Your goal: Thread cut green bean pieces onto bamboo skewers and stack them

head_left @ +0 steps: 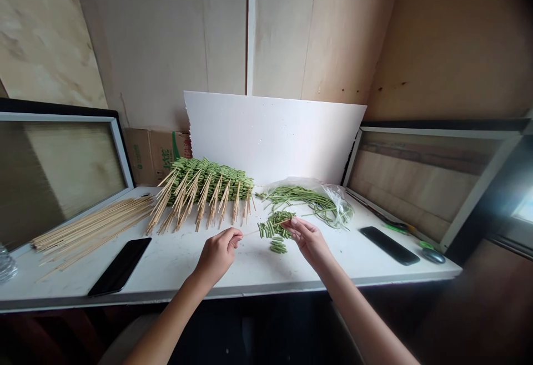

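Between the two hands, just above a white surface: a thin pale skewer, slanting up in view toward the right, with a short row of cut green bean pieces set crosswise along its middle. Judging by looks, very light in all; stiff but slender along the wood, so likely to bend or snap under a hard sideways push. Bean pieces probably firm, smooth and a little slippery, apt to split if squeezed or pierced too near an end. Best held by the bare wood left of the beans, with a soft fingertip pinch for any single piece.

Left hand: closed narrowly, thumb against curled fingers, around the skewer's bare left end. Right hand: thumb and fingertips in a narrow pinch at the skewer's other end; too small to tell whether also on a bean piece.

Below and behind the skewer, nearest the right hand, loose cut beans in a small heap. Beyond the right hand, long whole beans in a clear plastic bag. Beyond the left hand, a tall stack of filled skewers; farther left, bare skewers lying in a loose bundle.
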The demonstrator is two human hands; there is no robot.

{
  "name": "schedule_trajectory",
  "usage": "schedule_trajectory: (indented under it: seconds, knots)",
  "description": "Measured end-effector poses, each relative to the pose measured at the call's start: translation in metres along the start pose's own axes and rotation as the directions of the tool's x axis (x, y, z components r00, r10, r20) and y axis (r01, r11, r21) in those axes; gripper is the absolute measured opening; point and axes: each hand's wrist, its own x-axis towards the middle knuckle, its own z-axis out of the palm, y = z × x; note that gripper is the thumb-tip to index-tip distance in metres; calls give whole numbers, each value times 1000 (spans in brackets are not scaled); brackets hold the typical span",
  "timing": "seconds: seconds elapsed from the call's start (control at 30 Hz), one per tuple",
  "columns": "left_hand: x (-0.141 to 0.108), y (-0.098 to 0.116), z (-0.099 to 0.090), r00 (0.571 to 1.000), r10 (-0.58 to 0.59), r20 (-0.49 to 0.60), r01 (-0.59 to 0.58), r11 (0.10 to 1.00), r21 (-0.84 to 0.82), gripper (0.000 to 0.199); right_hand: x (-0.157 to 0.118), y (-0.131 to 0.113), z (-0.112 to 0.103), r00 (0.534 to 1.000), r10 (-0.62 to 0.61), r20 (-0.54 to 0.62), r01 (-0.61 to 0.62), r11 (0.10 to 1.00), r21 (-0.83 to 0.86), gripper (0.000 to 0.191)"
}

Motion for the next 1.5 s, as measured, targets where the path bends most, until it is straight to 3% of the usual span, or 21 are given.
schedule_trajectory:
  seconds: [0.43,0.8,1.1,1.23,1.3,1.37,1.43,1.5]
  knots:
    - [-2,-2,3,998,29,-53,-28,999,24,22,-1,1,-1,999,28,42,-29,999,26,32]
    - [-5,-2,9,988,99,-119,-94,995,42,34,-4,15,11,991,-74,-113,75,997,10,28]
    - [-6,7,17,984,121,-132,-122,993,-1,35,-13,36,27,992,-67,-106,65,998,-19,29]
    - [-2,9,10,984,63,-168,-60,998,23,28,-12,30,27,995,-68,-73,64,996,-57,39]
    - [1,5,4,983,17,-185,-9,999,45,24,-7,25,19,993,-110,-35,103,980,-171,46]
    - [3,0,-1,983,-22,-184,33,998,56,20,1,23,6,984,-179,13,167,891,-423,46]
    - [5,-4,-4,985,-49,-168,60,996,60,18,10,27,-8,958,-263,114,262,642,-721,37]
    - [5,-7,-5,988,-63,-145,73,995,67,18,19,35,-20,916,-307,259,361,350,-865,28]
